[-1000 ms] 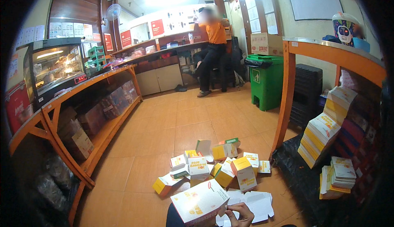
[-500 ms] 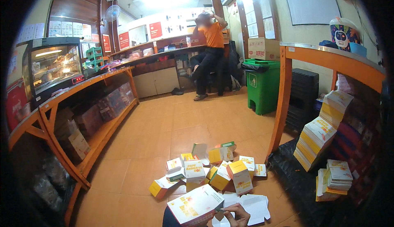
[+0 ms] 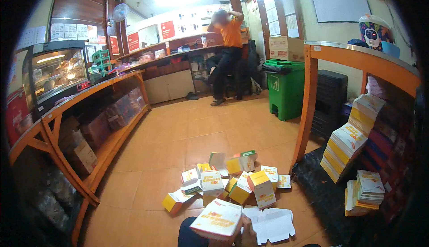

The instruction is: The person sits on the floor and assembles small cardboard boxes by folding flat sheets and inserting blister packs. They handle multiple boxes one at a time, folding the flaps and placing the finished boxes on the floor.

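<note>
A white food box point(image 3: 217, 219) with yellow and orange print is held low in front of me, its printed face upward. My right hand point(image 3: 248, 232) is closed at its right side, with the fingers partly hidden behind the box. My left hand does not show. Beside my right hand, flat white cardboard blanks point(image 3: 273, 225) lie on the floor. Just beyond, folded boxes in white, yellow and orange form a loose pile; one box point(image 3: 263, 190) stands tilted, and another box point(image 3: 177, 201) lies at the left edge.
Stacks of flat cardboard point(image 3: 344, 146) lean under the orange table point(image 3: 357, 61) on the right, with a smaller stack point(image 3: 364, 192) nearer. A green bin point(image 3: 282, 90) carries a carton point(image 3: 286, 49). On the left stands an orange counter point(image 3: 96, 88). A person in orange point(image 3: 231, 32) is at the back.
The held box has turned, and its open end flap at the right no longer shows. My right hand has moved slightly left, against the box's side. The pile is unchanged.
</note>
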{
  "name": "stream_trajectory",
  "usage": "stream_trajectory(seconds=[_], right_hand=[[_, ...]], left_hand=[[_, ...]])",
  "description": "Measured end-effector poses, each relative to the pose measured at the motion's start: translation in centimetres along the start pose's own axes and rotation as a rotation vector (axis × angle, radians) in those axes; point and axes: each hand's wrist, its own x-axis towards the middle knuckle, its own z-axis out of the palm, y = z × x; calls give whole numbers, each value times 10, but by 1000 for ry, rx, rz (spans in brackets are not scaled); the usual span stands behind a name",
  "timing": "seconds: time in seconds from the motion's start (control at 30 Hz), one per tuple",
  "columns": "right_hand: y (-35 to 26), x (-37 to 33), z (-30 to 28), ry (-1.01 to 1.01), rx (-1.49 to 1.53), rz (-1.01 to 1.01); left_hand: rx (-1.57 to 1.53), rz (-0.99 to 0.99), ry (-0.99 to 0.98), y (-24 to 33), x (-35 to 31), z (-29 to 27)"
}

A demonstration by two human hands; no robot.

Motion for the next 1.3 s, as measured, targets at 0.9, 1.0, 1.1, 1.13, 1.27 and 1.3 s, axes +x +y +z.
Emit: stream_trajectory(seconds=[0.9,1.0,1.1,1.13,1.27,1.3], right_hand=[[-25,28,-55,105,208,84],[-27,24,-49,100,181,47],[-23,21,-41,198,125,8],[-21,20,-37,256,77,11],[-14,17,-31,380,-114,-49],[-13,17,-30,368,-87,-61]], left_hand=[[-44,-4,5,5,-7,-6],[0,-42,-53,13,-12,-19],[6,-45,-50,11,-12,-17],[-11,-44,-36,8,-12,-12],[-47,-32,-11,4,-12,-3],[-58,-30,0,4,-13,-2]])
